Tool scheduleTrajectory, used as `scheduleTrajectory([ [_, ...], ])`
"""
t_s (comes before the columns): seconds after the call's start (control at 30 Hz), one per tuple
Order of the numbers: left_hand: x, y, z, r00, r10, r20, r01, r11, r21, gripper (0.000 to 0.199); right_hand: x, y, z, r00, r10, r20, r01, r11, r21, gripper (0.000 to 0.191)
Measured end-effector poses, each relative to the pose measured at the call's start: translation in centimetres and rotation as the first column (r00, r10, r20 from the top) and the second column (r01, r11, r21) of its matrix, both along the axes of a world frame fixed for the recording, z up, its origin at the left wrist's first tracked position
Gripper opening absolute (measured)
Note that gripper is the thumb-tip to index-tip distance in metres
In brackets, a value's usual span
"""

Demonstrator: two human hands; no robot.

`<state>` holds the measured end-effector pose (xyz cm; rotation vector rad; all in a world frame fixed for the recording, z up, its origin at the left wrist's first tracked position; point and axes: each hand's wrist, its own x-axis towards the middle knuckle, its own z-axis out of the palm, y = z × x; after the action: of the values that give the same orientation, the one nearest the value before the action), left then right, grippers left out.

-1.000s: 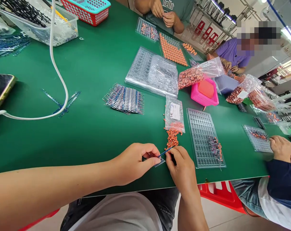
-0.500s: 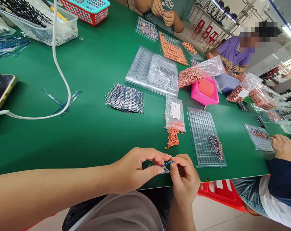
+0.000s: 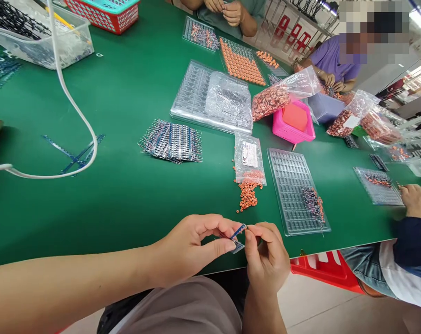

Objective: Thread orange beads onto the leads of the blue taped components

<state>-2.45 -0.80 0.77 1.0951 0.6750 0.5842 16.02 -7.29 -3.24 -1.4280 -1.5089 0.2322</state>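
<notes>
My left hand (image 3: 199,243) is closed, thumb and fingers pinching small blue circuit boards at the front table edge. One narrow blue circuit board (image 3: 238,230) slants up from its fingertips; another bluish piece (image 3: 237,247) pokes out below the thumb. My right hand (image 3: 268,257) meets it from the right, thumb and forefinger pressed together at the narrow board's upper end. Whatever sits between those right fingertips is too small to make out. Just beyond the hands, small orange rings (image 3: 248,195) spill from a labelled clear bag (image 3: 250,157).
Fanned circuit boards (image 3: 173,143) lie at mid-table. A clear plastic tray (image 3: 294,185) holds leaded parts on the right; stacked trays (image 3: 192,95) lie farther back. A white cable (image 3: 73,99) loops at left. A pink basket (image 3: 281,132) stands behind. Co-workers sit opposite and at right.
The narrow blue board in my left fingers has tilted from nearly flat to steeper. My right fingertips have shifted slightly. The whole view has moved a little, with table items sliding left.
</notes>
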Motion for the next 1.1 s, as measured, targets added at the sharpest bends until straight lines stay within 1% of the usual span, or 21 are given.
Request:
scheduleTrajectory([
  [0.1, 0.00, 0.05, 0.05, 1.000, -0.004, -0.017, 0.004, 1.000, 0.002, 0.008, -0.06, -0.02, 0.00, 0.999, -0.024, 0.040, 0.023, 1.000, 0.003, 0.014],
  [0.2, -0.01, 0.01, -0.03, 1.000, -0.006, -0.012, 0.006, 1.000, 0.017, 0.008, -0.14, -0.02, 0.03, 0.997, -0.031, 0.068, 0.030, 0.999, 0.019, 0.015],
  [0.4, -0.06, -0.09, -0.29, 1.000, -0.010, 0.004, 0.010, 0.999, 0.043, 0.005, -0.21, -0.16, -0.08, 0.996, -0.002, 0.087, -0.003, 0.999, 0.054, 0.029],
  [0.5, -0.20, -0.09, -0.40, 1.000, -0.015, -0.028, 0.017, 0.996, 0.093, 0.006, -0.23, -0.28, -0.19, 0.996, -0.011, 0.089, 0.005, 0.998, 0.061, 0.032],
  [0.67, -0.35, -0.21, -0.74, 0.997, -0.028, -0.073, 0.043, 0.973, 0.227, 0.008, -0.28, -0.35, -0.34, 0.997, -0.029, 0.074, 0.025, 0.998, 0.050, 0.028],
  [0.8, -0.31, -0.27, -0.94, 0.997, -0.020, -0.077, 0.041, 0.961, 0.274, 0.008, -0.24, -0.26, -0.33, 0.997, -0.029, 0.072, 0.026, 0.999, 0.046, 0.030],
  [0.97, -0.41, -0.21, -0.71, 0.995, -0.031, -0.095, 0.056, 0.962, 0.268, 0.008, -0.18, -0.21, -0.25, 0.993, -0.033, 0.112, 0.026, 0.998, 0.058, 0.029],
  [1.03, -0.39, -0.18, -0.57, 0.995, -0.037, -0.097, 0.059, 0.969, 0.242, 0.009, -0.19, -0.22, -0.23, 0.990, -0.037, 0.135, 0.028, 0.997, 0.066, 0.027],
  [1.1, -0.29, -0.13, -0.44, 0.996, -0.034, -0.080, 0.048, 0.982, 0.183, 0.009, -0.21, -0.22, -0.21, 0.989, -0.032, 0.144, 0.021, 0.997, 0.073, 0.026],
])
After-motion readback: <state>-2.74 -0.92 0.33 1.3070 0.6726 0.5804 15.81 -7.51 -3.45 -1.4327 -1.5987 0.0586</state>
